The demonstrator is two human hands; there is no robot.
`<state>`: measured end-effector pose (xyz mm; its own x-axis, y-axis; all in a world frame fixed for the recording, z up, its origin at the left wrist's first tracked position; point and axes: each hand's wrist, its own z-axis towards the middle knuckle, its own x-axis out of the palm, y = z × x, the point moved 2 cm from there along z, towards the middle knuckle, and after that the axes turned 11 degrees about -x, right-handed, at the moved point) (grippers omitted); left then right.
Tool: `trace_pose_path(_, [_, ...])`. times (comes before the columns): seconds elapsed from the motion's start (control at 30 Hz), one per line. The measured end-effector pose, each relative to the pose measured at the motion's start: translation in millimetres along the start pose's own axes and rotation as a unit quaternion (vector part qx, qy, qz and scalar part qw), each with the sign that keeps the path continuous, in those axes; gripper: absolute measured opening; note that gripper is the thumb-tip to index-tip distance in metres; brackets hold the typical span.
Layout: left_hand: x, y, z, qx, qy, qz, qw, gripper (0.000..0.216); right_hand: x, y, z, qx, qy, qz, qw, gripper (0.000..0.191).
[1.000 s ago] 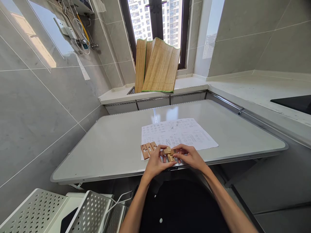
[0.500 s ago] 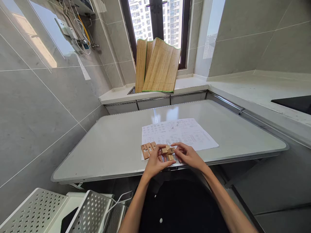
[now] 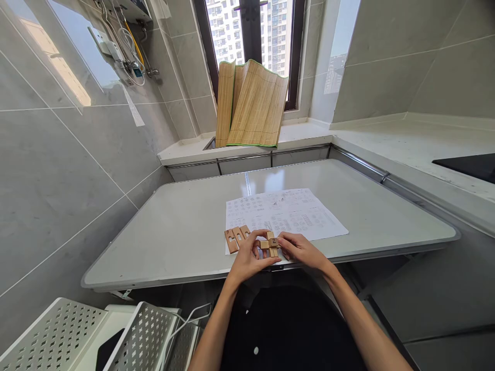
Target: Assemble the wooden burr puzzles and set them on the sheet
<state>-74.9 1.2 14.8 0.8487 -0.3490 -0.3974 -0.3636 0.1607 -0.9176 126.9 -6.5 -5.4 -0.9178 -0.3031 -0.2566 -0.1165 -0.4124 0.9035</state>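
Observation:
Between my two hands, just above the table's front edge, is a wooden burr puzzle (image 3: 273, 242) made of interlocking blocks, with a dark mark like a "2" or "Z" on one face. My left hand (image 3: 247, 257) grips it from the left, thumb below and fingers above. On the right side, my right hand (image 3: 299, 248) pinches the marked block with thumb and forefinger. Left of my left hand, several flat wooden pieces with cut-out notches (image 3: 232, 241) lie side by side, partly on the paper sheet (image 3: 286, 211) covered in small printed diagrams.
The white folding table (image 3: 174, 226) ends close to my body. Behind it, a folded bamboo mat (image 3: 255, 108) leans at the window on a ledge. White perforated baskets (image 3: 143, 335) with a cable stand low at the left. A pale counter (image 3: 425, 139) runs along the right.
The wooden puzzle has turned so that its marked face shows more squarely. My right hand's fingers have come down and closed on the marked block; my left hand has barely moved.

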Motion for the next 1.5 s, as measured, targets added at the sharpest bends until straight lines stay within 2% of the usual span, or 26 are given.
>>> trace_pose_path(0.33, [1.3, -0.3, 0.4, 0.028, -0.009, 0.024, 0.999, 0.067, -1.7, -5.0, -1.5, 0.009, 0.002, 0.012, 1.0, 0.049])
trace_pose_path(0.53, [3.1, 7.4, 6.6, -0.002, -0.007, -0.001, 1.0, 0.085, -0.3, -4.7, -1.5, 0.001, -0.068, -0.053, 0.996, 0.05])
trace_pose_path(0.6, [3.4, 10.1, 8.1, -0.007, -0.008, -0.002, 1.0, 0.081, -4.7, -8.0, -0.1, 0.007, -0.104, -0.086, 0.991, 0.052])
trace_pose_path(0.67, [3.4, 11.4, 8.5, -0.003, -0.006, 0.01, 1.0, 0.065, -16.4, -13.2, 2.7, 0.024, -0.142, -0.128, 0.981, 0.054])
trace_pose_path(0.77, [3.1, 11.2, 7.7, -0.001, 0.0, 0.031, 1.0, 0.045, -48.9, -22.6, 10.4, 0.065, -0.194, -0.217, 0.955, 0.059])
trace_pose_path(0.93, [3.4, 10.4, 6.2, -0.006, 0.008, 0.031, 0.999, 0.036, -114.9, -38.9, 28.8, 0.166, -0.243, -0.371, 0.881, 0.052])
trace_pose_path(1.07, [4.2, 11.3, 5.2, -0.008, 0.005, 0.03, 1.0, 0.035, -147.6, -52.9, 42.9, 0.239, -0.236, -0.444, 0.83, 0.048])
trace_pose_path(1.27, [3.7, 10.7, 3.9, -0.007, -0.011, 0.043, 0.999, 0.034, -164.8, -71.6, 52.1, 0.29, -0.216, -0.491, 0.792, 0.054])
trace_pose_path(1.5, [3.3, 8.9, 2.5, -0.009, -0.017, 0.045, 0.999, 0.033, -166.7, -82.8, 48.2, 0.3, -0.204, -0.496, 0.789, 0.065])
